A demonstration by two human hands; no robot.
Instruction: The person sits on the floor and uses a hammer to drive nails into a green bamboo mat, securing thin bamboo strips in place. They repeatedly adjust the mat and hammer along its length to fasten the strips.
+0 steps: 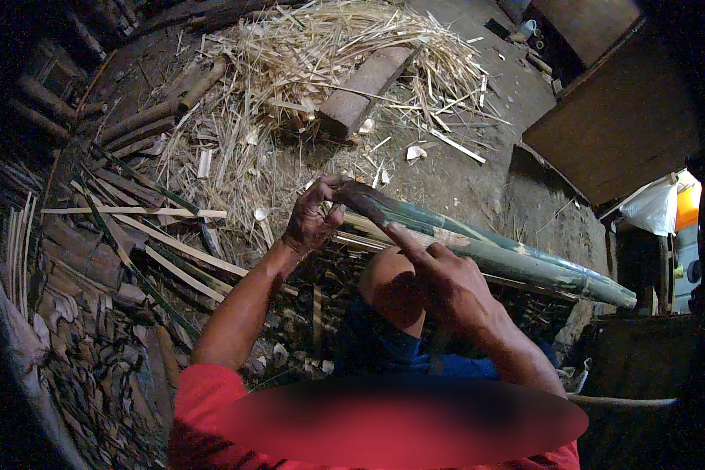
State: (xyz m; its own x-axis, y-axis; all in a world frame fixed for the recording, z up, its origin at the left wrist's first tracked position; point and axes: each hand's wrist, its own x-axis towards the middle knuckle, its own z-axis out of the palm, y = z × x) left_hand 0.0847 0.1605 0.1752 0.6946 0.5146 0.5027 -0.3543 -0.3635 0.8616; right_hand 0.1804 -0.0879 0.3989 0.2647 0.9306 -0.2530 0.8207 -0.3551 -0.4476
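A dark, broad-bladed knife (362, 199) lies slantwise between my two hands, over the near left end of a green bamboo pole (517, 258). The fingers of my left hand (315, 219) are curled at the blade's far left tip, with the thumb bent below. My right hand (456, 283) is closed at the knife's other end, its index finger stretched toward the blade; the handle is hidden under this hand. Pale split bamboo strips (358, 229) show just below the blade. My bent knee (392, 286) is under the hands.
A heap of pale shavings (329, 47) covers the ground ahead, with a wooden block (368, 90) on it. Cut strips (180, 270) and dark scraps (94, 329) lie at left. A brown panel (619, 117) stands at right, near a white bag (652, 207).
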